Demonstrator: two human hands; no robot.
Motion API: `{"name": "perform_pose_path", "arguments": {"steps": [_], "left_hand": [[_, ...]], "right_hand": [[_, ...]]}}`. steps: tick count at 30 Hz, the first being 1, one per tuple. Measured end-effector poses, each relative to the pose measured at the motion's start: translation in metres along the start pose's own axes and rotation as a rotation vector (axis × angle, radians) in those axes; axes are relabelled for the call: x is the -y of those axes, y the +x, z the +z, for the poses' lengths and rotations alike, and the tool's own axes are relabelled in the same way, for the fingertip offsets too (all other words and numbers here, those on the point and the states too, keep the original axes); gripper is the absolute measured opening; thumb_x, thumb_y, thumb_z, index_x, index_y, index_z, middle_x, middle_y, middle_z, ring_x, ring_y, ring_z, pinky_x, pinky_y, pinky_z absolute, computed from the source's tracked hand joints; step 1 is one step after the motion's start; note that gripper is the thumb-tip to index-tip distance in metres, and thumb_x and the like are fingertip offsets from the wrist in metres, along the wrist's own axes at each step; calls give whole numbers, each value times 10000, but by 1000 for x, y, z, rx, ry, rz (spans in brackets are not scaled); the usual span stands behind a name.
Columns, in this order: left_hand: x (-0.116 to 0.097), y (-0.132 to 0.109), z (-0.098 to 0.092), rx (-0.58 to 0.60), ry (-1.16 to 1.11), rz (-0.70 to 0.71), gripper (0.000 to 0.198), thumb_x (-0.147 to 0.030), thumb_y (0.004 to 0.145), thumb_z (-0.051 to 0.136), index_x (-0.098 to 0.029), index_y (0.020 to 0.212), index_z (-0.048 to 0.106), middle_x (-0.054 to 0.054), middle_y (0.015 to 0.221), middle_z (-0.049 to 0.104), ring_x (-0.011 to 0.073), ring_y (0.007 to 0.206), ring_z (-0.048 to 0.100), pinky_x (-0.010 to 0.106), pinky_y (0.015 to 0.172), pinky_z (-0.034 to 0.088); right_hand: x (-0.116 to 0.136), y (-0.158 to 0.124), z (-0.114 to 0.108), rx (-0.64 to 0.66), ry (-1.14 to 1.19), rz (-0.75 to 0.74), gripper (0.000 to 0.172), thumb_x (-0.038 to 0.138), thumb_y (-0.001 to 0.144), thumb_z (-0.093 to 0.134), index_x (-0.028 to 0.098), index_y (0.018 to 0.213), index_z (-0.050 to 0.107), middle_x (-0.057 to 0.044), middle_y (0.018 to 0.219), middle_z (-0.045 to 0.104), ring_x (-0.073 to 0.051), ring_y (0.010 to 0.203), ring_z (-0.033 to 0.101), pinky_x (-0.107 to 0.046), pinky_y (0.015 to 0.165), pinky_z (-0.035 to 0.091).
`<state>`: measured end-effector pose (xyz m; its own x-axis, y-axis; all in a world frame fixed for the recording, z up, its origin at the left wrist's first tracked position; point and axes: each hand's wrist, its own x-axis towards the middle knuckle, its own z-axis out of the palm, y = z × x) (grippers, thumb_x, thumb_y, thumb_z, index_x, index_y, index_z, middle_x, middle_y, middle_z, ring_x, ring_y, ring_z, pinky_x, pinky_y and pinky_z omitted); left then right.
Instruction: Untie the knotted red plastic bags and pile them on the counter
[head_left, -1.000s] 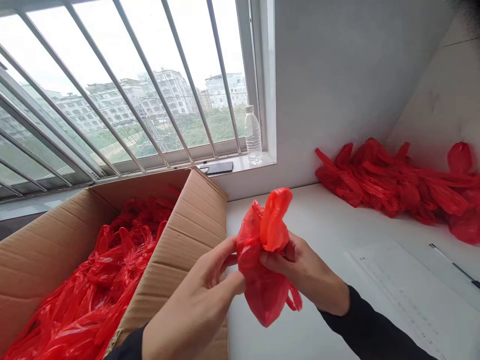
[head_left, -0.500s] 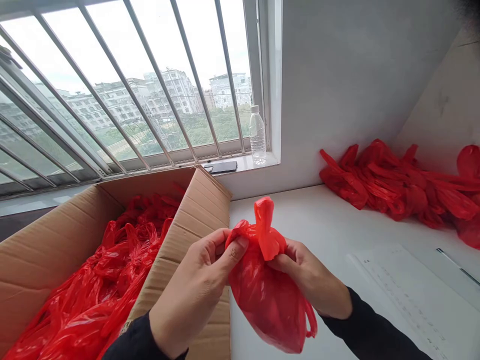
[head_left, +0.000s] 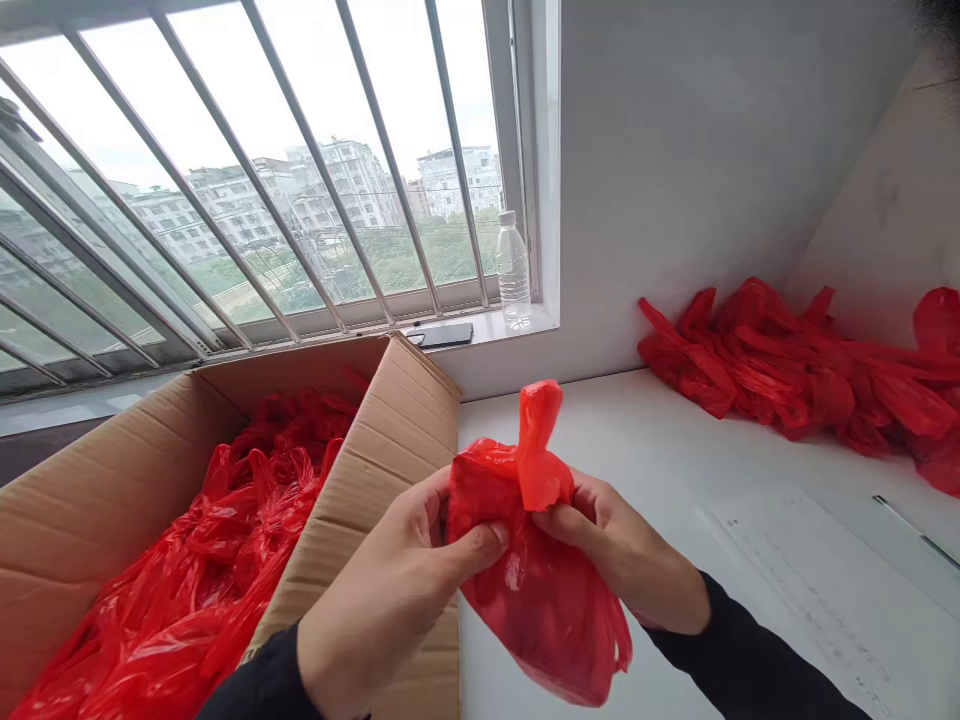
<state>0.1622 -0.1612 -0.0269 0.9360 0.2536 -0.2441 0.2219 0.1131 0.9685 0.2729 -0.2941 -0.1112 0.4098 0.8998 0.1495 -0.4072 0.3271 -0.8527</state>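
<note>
Left hand [head_left: 409, 575] and right hand [head_left: 619, 550] grasp a bag [head_left: 547, 615], not yet put down; box [head_left: 364, 460] and table [head_left: 637, 450] hold more.

I am in what seems a plain workroom, on an upper floor. The box [head_left: 375, 460] holds many red bags [head_left: 240, 540]; right of the box, one more heap [head_left: 802, 370] lies on a white table [head_left: 600, 415], which carries also a paper [head_left: 810, 590] and a pen [head_left: 911, 528]. Behind the box there is a barred window [head_left: 255, 195], and through it I look over trees [head_left: 442, 245] to buildings [head_left: 341, 185].
</note>
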Motion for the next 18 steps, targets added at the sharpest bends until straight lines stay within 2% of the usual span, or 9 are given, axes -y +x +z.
{"name": "perform_pose_path", "arguments": {"steps": [3,6,9,12,15,18], "left_hand": [[-2,0,0,-100,15,36,400,-291,705,795,-157,1066,685,66,953,701,191,777,603,289,743,477],[-3,-1,0,-135,28,33,393,-302,735,771,-153,1085,671,85,1006,699,199,788,616,299,757,482],[-2,-1,2,-54,18,12,421,-293,758,754,-171,1143,637,98,1086,679,212,855,623,317,811,487],[1,-1,3,53,-4,1,507,-218,698,801,-200,1165,604,79,1081,672,215,889,617,313,811,493],[2,-1,1,-9,-4,17,445,-201,681,806,-172,1079,609,62,974,680,181,795,594,287,752,485],[1,-2,-2,-77,51,3,401,-242,711,785,-148,1058,607,75,974,681,185,792,585,294,743,474]], "right_hand": [[3,-2,1,70,-89,7,413,313,825,728,227,1199,577,-32,1007,629,-181,896,583,-306,804,483],[2,-2,2,39,-149,8,271,285,809,734,198,1044,629,-21,917,620,-181,844,577,-299,759,483],[1,-3,2,-43,-84,-11,159,296,841,697,175,925,637,-7,833,604,-154,766,566,-269,697,473],[3,-4,2,-73,-17,-10,206,331,850,696,172,966,638,-16,859,631,-158,789,591,-277,730,489],[8,-5,2,-54,-29,-13,252,345,848,699,186,1032,637,-26,906,649,-167,824,611,-291,765,503],[13,-5,3,17,-98,-26,336,324,826,720,213,1125,612,-31,975,652,-188,904,613,-316,814,508]]}}
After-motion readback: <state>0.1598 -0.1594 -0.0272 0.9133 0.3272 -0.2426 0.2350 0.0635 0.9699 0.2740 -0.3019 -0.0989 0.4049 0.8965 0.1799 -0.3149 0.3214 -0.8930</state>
